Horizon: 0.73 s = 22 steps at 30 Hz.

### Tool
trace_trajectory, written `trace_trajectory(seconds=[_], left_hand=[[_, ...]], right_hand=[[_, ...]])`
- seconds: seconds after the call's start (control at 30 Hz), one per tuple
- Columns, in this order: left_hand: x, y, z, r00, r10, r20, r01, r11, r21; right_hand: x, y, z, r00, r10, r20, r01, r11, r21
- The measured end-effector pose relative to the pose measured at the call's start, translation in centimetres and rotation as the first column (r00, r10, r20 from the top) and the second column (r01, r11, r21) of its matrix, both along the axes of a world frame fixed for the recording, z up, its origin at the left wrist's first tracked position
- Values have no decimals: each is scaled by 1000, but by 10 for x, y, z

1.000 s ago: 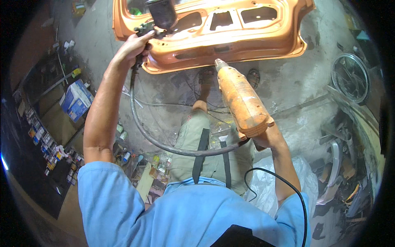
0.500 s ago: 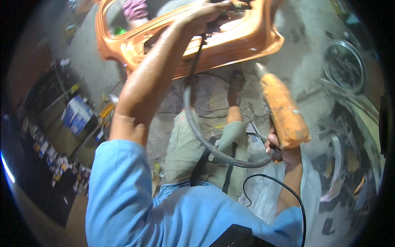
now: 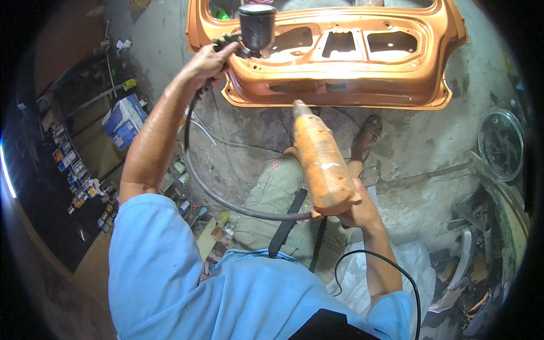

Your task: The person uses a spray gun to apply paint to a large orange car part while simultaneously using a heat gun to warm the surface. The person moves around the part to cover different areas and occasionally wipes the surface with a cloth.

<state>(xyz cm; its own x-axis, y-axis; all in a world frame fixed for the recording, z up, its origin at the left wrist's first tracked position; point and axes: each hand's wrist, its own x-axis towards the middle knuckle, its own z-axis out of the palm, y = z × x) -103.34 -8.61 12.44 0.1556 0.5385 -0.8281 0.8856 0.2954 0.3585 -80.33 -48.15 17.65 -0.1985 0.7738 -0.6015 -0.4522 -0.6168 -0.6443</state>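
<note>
My left hand (image 3: 208, 63) grips a spray gun (image 3: 229, 44) with a dark cup (image 3: 256, 29) on top, over the left part of an orange car door or tailgate panel (image 3: 340, 93). In my right hand (image 3: 358, 211) is a worn orange heat gun (image 3: 324, 161), its metal nozzle pointing up toward the panel's near edge without visibly touching it. A grey hose (image 3: 226, 208) curves from below the spray gun to the rear of the heat gun, beside my right hand. Most of my right fingers are hidden behind the heat gun.
A blue-and-white box (image 3: 124, 122) and several small containers (image 3: 79, 173) stand at the left. A round clear-rimmed object (image 3: 501, 144) leans at the right, above scrap parts (image 3: 462, 266). Plastic sheeting (image 3: 408, 266) lies by my right forearm. A black cable (image 3: 391, 265) loops there.
My left hand has moved left and down with the spray gun, whose cup now shows. My right hand has brought the heat gun left. The panel appears farther right in view.
</note>
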Motion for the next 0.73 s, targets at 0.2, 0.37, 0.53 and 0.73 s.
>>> trace_trajectory(seconds=[0.2,0.37,0.53,0.73], left_hand=[[-43,64,-43,985,-138,-102,159,956,245],[-38,54,-62,988,-150,-34,153,949,276],[-41,19,-29,993,47,105,-42,998,-48],[-95,-7,9,990,130,59,-141,960,243]], right_hand=[[-64,55,-10,970,119,214,-173,951,255],[-72,45,-15,978,102,182,-132,978,163],[-52,21,7,983,142,116,-133,988,-78],[-52,8,6,971,174,166,-192,976,99]])
